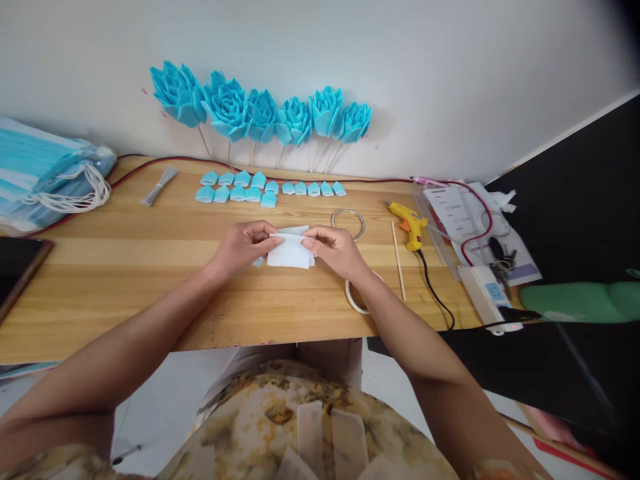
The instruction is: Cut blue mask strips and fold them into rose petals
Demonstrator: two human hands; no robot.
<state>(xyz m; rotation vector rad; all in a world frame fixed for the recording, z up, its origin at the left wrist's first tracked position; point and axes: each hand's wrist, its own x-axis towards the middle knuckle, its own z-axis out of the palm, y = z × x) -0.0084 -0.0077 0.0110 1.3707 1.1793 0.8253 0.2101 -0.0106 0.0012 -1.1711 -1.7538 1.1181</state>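
Note:
A folded white sheet [290, 255], soft like fabric or tissue, is held up between my two hands over the wooden table. My left hand [247, 243] pinches its upper left edge with thumb and fingers. At the upper right edge, my right hand [333, 248] pinches it the same way. Beyond the hands lie two rows of small folded blue pieces [237, 193]. Under my right forearm is a white roll [356, 303], partly covered. A second ring-shaped roll [349, 223] lies just past my right hand.
Several blue flowers on sticks [295, 121] lean against the wall. A yellow glue gun [413, 223] and a thin wooden stick [398, 260] lie to the right, near a white power strip [484, 297]. Blue face masks [40, 167] and a wire bundle [160, 185] are left, above a dark tablet [20, 267].

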